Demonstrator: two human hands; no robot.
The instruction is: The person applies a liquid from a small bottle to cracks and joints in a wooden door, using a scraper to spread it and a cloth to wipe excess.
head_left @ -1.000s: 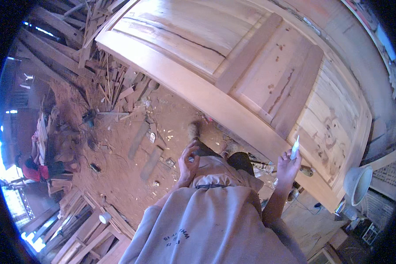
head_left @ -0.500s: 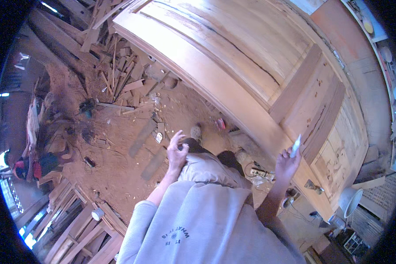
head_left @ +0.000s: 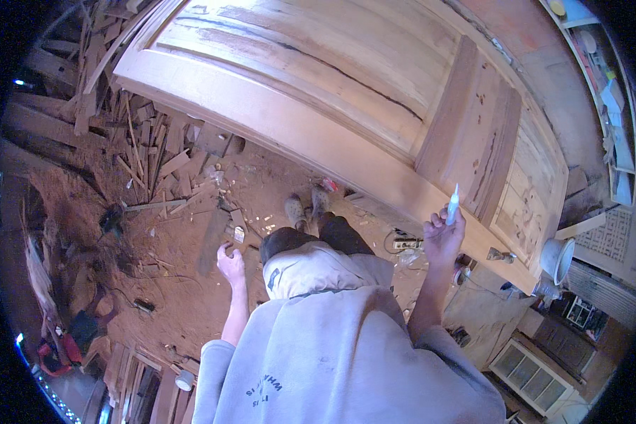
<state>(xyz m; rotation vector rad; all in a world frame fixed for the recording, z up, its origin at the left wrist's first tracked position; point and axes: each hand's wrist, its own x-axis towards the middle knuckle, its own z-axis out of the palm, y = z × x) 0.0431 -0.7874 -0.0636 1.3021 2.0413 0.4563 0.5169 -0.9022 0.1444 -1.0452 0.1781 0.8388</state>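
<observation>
My right hand point(head_left: 442, 237) is raised by the near edge of a large panelled wooden door point(head_left: 283, 99), closed around a small pale glue bottle point(head_left: 453, 206). The bottle stands upright, its thin nozzle pointing up. Darker brown strips of wood point(head_left: 449, 106) cross the door beyond that hand, and a long dark crack runs along one of its panels. Out to the left, over the dirt floor, my left hand point(head_left: 230, 264) hangs with loosely bent fingers apart and nothing visible in it.
Wood offcuts point(head_left: 166, 166) lie heaped under and left of the door. A white bucket point(head_left: 557, 260) stands at its right end, near a metal piece point(head_left: 500, 255) on the edge. A power strip point(head_left: 408, 244) lies below. Stacked boards point(head_left: 131, 374) fill the lower left.
My left hand has moved left and down, away from my body. My right hand has shifted slightly left with the glue bottle, which now points more upright. The view has turned.
</observation>
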